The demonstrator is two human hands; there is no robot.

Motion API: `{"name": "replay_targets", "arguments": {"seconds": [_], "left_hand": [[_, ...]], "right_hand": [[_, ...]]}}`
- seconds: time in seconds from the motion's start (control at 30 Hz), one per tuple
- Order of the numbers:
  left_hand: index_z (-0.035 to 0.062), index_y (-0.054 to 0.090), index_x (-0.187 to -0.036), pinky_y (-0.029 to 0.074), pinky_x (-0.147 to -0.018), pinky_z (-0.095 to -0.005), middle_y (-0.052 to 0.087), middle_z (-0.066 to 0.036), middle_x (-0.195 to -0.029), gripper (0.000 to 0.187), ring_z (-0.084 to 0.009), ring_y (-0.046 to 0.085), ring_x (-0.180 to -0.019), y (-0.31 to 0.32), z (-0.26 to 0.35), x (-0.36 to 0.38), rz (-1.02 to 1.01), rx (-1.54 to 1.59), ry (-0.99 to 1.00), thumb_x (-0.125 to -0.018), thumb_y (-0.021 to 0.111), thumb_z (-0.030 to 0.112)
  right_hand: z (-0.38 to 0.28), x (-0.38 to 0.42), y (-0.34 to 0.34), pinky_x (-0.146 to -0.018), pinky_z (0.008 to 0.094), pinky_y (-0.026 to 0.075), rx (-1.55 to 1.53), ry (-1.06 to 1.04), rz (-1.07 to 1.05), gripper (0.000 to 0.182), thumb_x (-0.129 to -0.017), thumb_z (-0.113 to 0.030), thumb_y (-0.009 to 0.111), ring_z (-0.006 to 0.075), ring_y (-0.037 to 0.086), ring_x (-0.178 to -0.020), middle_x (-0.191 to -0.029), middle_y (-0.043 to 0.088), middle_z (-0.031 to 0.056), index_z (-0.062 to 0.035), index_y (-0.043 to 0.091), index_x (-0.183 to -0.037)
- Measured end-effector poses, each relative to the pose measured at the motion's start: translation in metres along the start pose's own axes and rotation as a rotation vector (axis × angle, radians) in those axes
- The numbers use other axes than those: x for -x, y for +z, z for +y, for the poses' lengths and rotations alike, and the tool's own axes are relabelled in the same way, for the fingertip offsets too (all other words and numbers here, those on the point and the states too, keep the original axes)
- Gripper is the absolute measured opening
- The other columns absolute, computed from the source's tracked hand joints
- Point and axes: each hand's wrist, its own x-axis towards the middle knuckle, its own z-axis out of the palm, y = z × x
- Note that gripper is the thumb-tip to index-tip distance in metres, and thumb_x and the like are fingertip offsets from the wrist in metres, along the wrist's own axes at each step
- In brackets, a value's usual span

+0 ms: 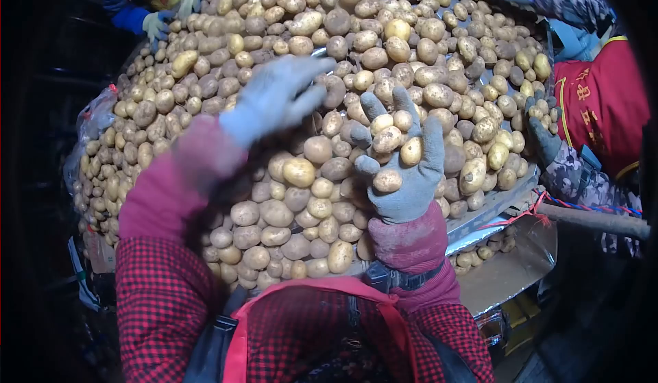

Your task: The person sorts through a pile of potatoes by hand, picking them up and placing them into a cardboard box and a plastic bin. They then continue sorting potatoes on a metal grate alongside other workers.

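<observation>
My right hand, in a grey-blue dusty glove, is turned palm up with its fingers curled around several small potatoes. One of them rests low on the palm near the wrist. My left hand, in a pale blue glove and slightly blurred, reaches over the heap with fingers stretched out and nothing visible in them. Its fingertips are close to a dark potato. Around both hands spreads a wide pile of potatoes, many coated with soil and of mixed sizes.
A metal table edge runs along the right front, with a brown chute holding potatoes below it. Beside it are a pole and red-blue rope. Co-workers' gloved hands work at the far left and right; clear plastic hangs at left.
</observation>
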Motion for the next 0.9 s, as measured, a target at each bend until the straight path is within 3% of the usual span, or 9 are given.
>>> {"name": "replay_targets", "arguments": {"seconds": [0.17, 0.23, 0.37, 0.5, 0.53, 0.7, 0.77, 0.83, 0.9], "left_hand": [[0.0119, 0.059, -0.142, 0.052, -0.1, -0.0491, 0.069, -0.018, -0.127, 0.053, -0.0402, 0.065, -0.116, 0.037, -0.054, -0.061, -0.445, -0.339, -0.147, -0.097, 0.063, 0.041], [0.0105, 0.059, -0.141, 0.051, -0.101, -0.0482, 0.068, -0.019, -0.13, 0.057, -0.0407, 0.064, -0.118, 0.036, -0.052, -0.066, -0.497, -0.225, -0.227, -0.096, 0.064, 0.045], [0.0053, 0.058, -0.138, 0.05, -0.103, -0.0467, 0.067, -0.023, -0.129, 0.069, -0.0417, 0.064, -0.12, 0.04, -0.041, -0.057, -0.312, 0.019, -0.324, -0.091, 0.069, 0.055], [0.0024, 0.053, -0.144, 0.049, -0.106, -0.0486, 0.064, -0.026, -0.133, 0.094, -0.042, 0.063, -0.124, 0.059, -0.045, -0.053, -0.358, 0.065, -0.33, -0.08, 0.072, 0.069], [0.0093, 0.043, -0.155, 0.05, -0.103, -0.0491, 0.066, -0.026, -0.131, 0.097, -0.0421, 0.065, -0.121, 0.07, -0.048, -0.049, -0.31, 0.06, -0.284, -0.08, 0.075, 0.062], [0.0209, 0.023, -0.166, 0.054, -0.093, -0.0489, 0.068, -0.032, -0.117, 0.093, -0.0435, 0.07, -0.106, 0.101, -0.007, -0.056, -0.216, 0.373, -0.004, -0.089, 0.074, 0.031], [0.0112, 0.026, -0.166, 0.041, -0.118, -0.0463, 0.044, -0.027, -0.157, 0.092, -0.0395, 0.047, -0.144, 0.079, 0.012, -0.066, -0.383, 0.337, -0.135, -0.092, 0.076, 0.031], [0.0155, 0.028, -0.164, 0.047, -0.106, -0.0492, 0.052, -0.029, -0.141, 0.089, -0.0423, 0.056, -0.128, 0.073, 0.029, -0.069, -0.303, 0.254, -0.102, -0.091, 0.075, 0.03], [0.0199, 0.03, -0.162, 0.053, -0.095, -0.0521, 0.06, -0.031, -0.124, 0.086, -0.045, 0.065, -0.112, 0.08, 0.037, -0.077, -0.221, 0.174, -0.073, -0.089, 0.074, 0.029]], "right_hand": [[0.008, -0.001, -0.004, -0.073, 0.0381, 0.063, 0.577, -0.296, 0.015, 0.068, -0.111, -0.055, 0.033, 0.0379, 0.059, -0.131, -0.164, 0.038, 0.0216, -0.0142, 0.028, -0.165], [0.002, -0.001, -0.004, -0.074, 0.038, 0.061, 0.035, -0.015, 0.012, 0.067, -0.11, -0.055, 0.034, 0.0364, 0.061, -0.128, -0.163, 0.039, 0.022, -0.0152, 0.03, -0.164], [0.014, -0.004, -0.006, -0.077, 0.0381, 0.062, -0.021, 0.004, -0.061, 0.069, -0.111, -0.056, 0.033, 0.036, 0.067, -0.114, -0.148, 0.052, 0.0265, -0.0048, 0.036, -0.157], [0.023, -0.002, 0.006, -0.083, 0.0372, 0.062, 0.554, -0.106, 0.214, 0.058, -0.108, -0.026, 0.056, 0.0359, 0.066, -0.117, -0.147, 0.052, 0.0236, 0.0013, 0.035, -0.155], [0.024, -0.001, 0.009, -0.083, 0.0355, 0.063, 0.136, -0.06, 0.195, 0.059, -0.103, -0.006, 0.059, 0.0359, 0.065, -0.119, -0.146, 0.051, 0.0246, 0.0035, 0.034, -0.155], [0.022, 0.003, 0.021, -0.074, 0.029, 0.061, 0.243, -0.027, 0.2, 0.054, -0.106, -0.01, 0.053, 0.0297, 0.07, -0.109, -0.145, 0.052, 0.0287, 0.0019, 0.035, -0.156], [0.023, 0.004, 0.012, -0.071, 0.0269, 0.059, 0.356, -0.018, 0.125, 0.054, -0.107, -0.011, 0.051, 0.0267, 0.071, -0.104, -0.144, 0.054, 0.0288, 0.001, 0.034, -0.157], [0.024, 0.004, 0.002, -0.071, 0.0269, 0.059, 0.306, -0.023, 0.045, 0.055, -0.106, -0.01, 0.051, 0.0264, 0.071, -0.104, -0.143, 0.054, 0.0291, 0.0015, 0.033, -0.157], [0.021, 0.007, -0.003, -0.083, 0.0401, 0.059, 0.357, 0.029, -0.011, 0.064, -0.11, -0.053, 0.036, 0.0357, 0.065, -0.111, -0.154, 0.045, 0.0281, -0.01, 0.038, -0.158]]}}
